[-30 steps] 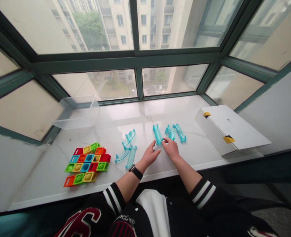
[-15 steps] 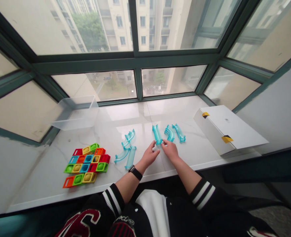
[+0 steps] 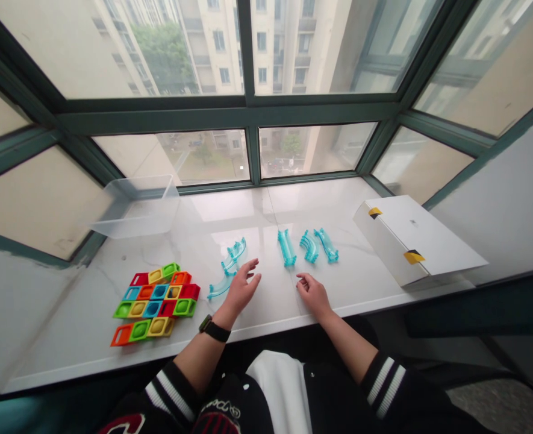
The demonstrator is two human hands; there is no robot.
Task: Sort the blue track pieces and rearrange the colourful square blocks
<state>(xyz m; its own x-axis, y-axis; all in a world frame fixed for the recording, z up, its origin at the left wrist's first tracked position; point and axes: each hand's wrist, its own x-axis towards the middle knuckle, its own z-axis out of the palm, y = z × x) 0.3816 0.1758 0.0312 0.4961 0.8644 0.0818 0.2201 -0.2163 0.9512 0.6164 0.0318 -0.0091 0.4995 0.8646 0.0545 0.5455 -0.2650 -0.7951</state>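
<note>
My left hand (image 3: 243, 290) hovers low over the sill with its fingers spread, next to a curved transparent blue track piece (image 3: 221, 287) and holding nothing visible. The straight blue piece that lay there is out of sight, possibly under my palm. My right hand (image 3: 314, 295) rests on the sill with loosely curled fingers, holding nothing. It lies just below a straight blue track piece (image 3: 286, 248), with two curved pieces (image 3: 309, 247) (image 3: 327, 244) farther right. Another curved blue piece (image 3: 233, 253) lies above my left fingers.
Bright red, yellow, green, orange and blue square tiles (image 3: 155, 301) lie joined on the white marble sill (image 3: 266, 211) at left. A clear plastic bin (image 3: 133, 224) stands behind them. A closed white box (image 3: 415, 241) lies at right, below large windows.
My left hand has moved left, away from the centre, and its fingers have spread. The straight piece near it no longer shows. My right hand has drawn back from the upright straight track piece.
</note>
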